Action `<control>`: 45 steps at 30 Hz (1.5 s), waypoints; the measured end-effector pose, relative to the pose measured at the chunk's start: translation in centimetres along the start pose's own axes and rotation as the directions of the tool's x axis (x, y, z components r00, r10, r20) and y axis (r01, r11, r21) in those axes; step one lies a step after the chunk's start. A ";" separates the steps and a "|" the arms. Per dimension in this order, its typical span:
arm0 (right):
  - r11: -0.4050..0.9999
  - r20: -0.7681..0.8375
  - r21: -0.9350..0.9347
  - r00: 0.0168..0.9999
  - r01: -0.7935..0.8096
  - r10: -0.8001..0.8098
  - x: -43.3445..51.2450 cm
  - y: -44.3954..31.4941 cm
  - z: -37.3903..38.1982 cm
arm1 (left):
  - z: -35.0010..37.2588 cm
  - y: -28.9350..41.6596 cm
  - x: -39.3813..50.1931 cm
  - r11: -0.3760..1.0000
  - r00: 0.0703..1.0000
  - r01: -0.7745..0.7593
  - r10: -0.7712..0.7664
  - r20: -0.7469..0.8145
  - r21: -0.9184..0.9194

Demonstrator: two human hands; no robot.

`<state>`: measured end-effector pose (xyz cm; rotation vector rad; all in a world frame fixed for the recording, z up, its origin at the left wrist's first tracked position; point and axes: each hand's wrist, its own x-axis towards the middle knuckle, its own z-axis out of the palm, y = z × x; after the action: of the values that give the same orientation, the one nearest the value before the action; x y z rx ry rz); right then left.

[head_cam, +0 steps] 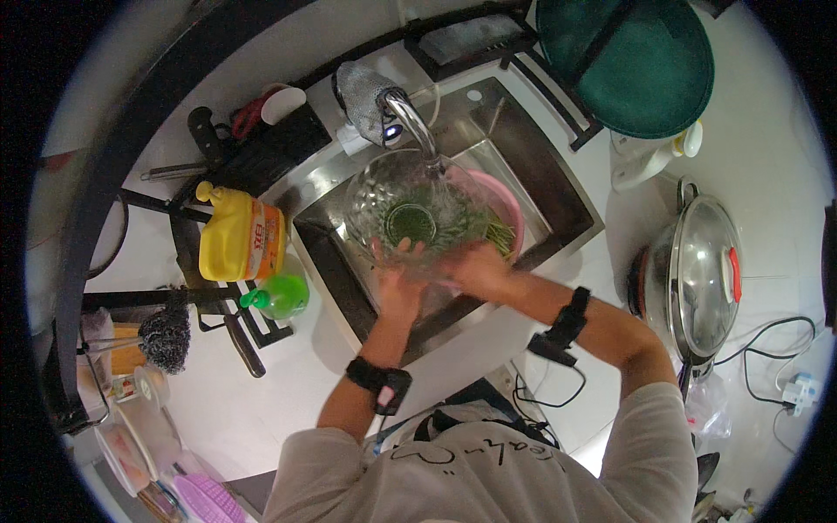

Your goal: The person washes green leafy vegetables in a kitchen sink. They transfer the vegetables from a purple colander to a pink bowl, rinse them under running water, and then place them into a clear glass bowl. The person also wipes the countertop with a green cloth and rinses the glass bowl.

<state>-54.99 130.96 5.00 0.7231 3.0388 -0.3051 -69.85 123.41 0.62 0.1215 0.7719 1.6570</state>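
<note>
A clear bowl (366, 202) is held in the sink under the running chrome faucet (412, 121), and water splashes in it. My left hand (399, 274) grips its near side, fingers spread against the clear wall. Beside it, my right hand (477, 271) is at the near right edge of the bowl; motion blur hides what its fingers do. Behind and to the right of the bowl sits a pink basin (513, 209), partly covered. Green vegetable stems (500, 235) show inside that basin.
The stainless-steel sink (543, 173) surrounds both hands. Left of it stand a yellow jug (225, 238) and a green soap pump bottle (286, 295). A lidded pan (709, 274) is on the right. Behind are a knife block (288, 140) and a dark green round lid-like object (654, 72).
</note>
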 end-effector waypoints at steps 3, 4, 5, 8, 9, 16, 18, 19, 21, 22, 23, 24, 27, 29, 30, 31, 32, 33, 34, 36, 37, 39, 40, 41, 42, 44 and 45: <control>0.957 0.062 0.280 0.996 -0.077 0.062 0.7 -2.6 0.0 | -1.2 0.3 0.5 0.985 0.995 0.016 0.001 0.096 -0.173; 0.906 -0.020 0.422 1.000 -0.003 0.012 0.7 -2.5 0.0 | -1.6 0.8 0.7 0.994 0.994 0.055 -0.046 0.099 -0.098; 0.930 0.131 0.365 0.991 -0.039 -0.010 0.7 -1.6 0.0 | -2.0 1.6 0.9 0.992 0.989 0.106 -0.097 0.116 -0.072; 0.988 0.260 0.138 0.960 0.072 -0.106 0.2 3.2 -0.3 | -2.7 3.6 1.0 0.983 0.966 0.178 -0.182 0.184 0.042; 0.991 0.315 -0.062 0.944 0.120 -0.095 0.7 4.5 -0.3 | -2.8 4.1 1.1 0.971 0.956 0.227 -0.236 0.172 0.072; 0.806 0.176 -0.590 0.980 0.033 0.088 1.6 5.0 -2.6 | -2.5 4.9 0.8 0.929 0.896 0.351 -0.370 0.247 0.118; 0.829 0.244 -0.558 0.944 -0.050 0.221 -0.1 2.8 -2.8 | -2.5 5.0 0.8 0.927 0.895 0.349 -0.373 0.244 0.136; 0.920 0.354 -0.391 0.921 -0.012 0.162 -0.5 1.9 -2.7 | -2.5 5.1 0.9 0.925 0.895 0.349 -0.377 0.240 0.151; 1.000 0.510 0.009 0.860 0.027 -0.028 -0.7 0.8 -2.3 | -2.3 5.1 1.2 0.920 0.889 0.362 -0.389 0.243 0.149; 0.999 0.413 -0.047 0.911 0.028 -0.006 -0.5 0.8 -2.1 | -2.2 5.1 1.6 0.918 0.883 0.375 -0.397 0.250 0.133; 0.997 0.322 -0.062 0.947 0.037 -0.015 -0.4 1.1 -2.0 | -2.0 5.0 1.9 0.916 0.888 0.382 -0.400 0.227 0.121; 0.998 0.218 -0.058 0.976 0.036 -0.022 -0.3 1.7 -1.8 | -1.8 4.6 2.3 0.911 0.874 0.403 -0.412 0.259 0.090; 0.969 -0.066 0.209 0.987 -0.133 0.150 -1.9 4.5 -1.8 | -1.1 2.8 3.2 0.886 0.855 0.463 -0.447 0.264 0.000; 0.962 -0.408 0.179 0.875 -0.205 0.262 -4.1 5.8 -1.5 | -0.8 1.4 3.4 0.849 0.830 0.523 -0.489 0.268 -0.071; 0.946 -0.537 0.162 0.780 -0.280 0.322 -5.3 6.2 -1.3 | -0.7 0.8 3.4 0.826 0.807 0.553 -0.497 0.320 -0.109; 0.905 -0.531 0.254 0.733 -0.341 0.425 -6.2 6.4 -0.8 | -0.8 0.3 3.2 0.829 0.812 0.549 -0.500 0.300 -0.105; 0.853 -0.520 0.333 0.676 -0.403 0.522 -6.9 6.4 -0.2 | -0.9 -0.1 2.7 0.832 0.818 0.546 -0.503 0.281 -0.102; 0.754 -0.425 0.428 0.625 -0.498 0.654 -7.4 6.2 0.3 | -1.0 -0.4 2.4 0.833 0.824 0.545 -0.512 0.245 -0.094; 0.289 0.034 0.838 0.574 -0.463 0.818 -7.6 5.8 0.8 | -1.2 -0.5 2.1 0.845 0.828 0.528 -0.490 0.272 -0.084; -0.297 0.530 0.837 0.550 -0.459 0.646 -7.5 4.9 1.5 | -1.5 -0.1 1.6 0.868 0.843 0.494 -0.465 0.271 -0.048; -0.546 0.708 0.704 0.506 -0.454 0.493 -7.3 4.3 1.7 | -1.6 0.2 1.5 0.871 0.840 0.489 -0.456 0.296 -0.046; -0.615 0.652 0.711 0.646 -0.340 0.397 -6.5 3.2 1.5 | -1.7 1.0 1.7 0.877 0.838 0.480 -0.448 0.312 -0.030; -0.637 0.628 0.704 0.693 -0.313 0.354 -6.1 2.7 1.3 | -1.7 1.3 1.8 0.880 0.842 0.475 -0.454 0.292 -0.005; -0.654 0.610 0.708 0.699 -0.268 0.373 -5.7 2.4 0.9 | -1.7 1.5 2.1 0.882 0.847 0.471 -0.458 0.271 0.021; -0.664 0.603 0.704 0.705 -0.251 0.373 -5.5 2.2 0.6 | -1.7 1.6 2.4 0.886 0.851 0.462 -0.457 0.258 0.043; -0.658 0.582 0.721 0.705 -0.218 0.405 -5.2 1.9 0.1 | -1.6 1.3 3.0 0.865 0.848 0.499 -0.476 0.234 -0.051; -0.638 0.564 0.745 0.695 -0.195 0.446 -5.2 2.0 0.0 | -1.6 0.9 3.5 0.851 0.845 0.518 -0.492 0.210 -0.090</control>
<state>-49.50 130.38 4.85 1.7560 0.8757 -3.0125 -72.21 125.86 -1.29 -0.0362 0.4879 1.1682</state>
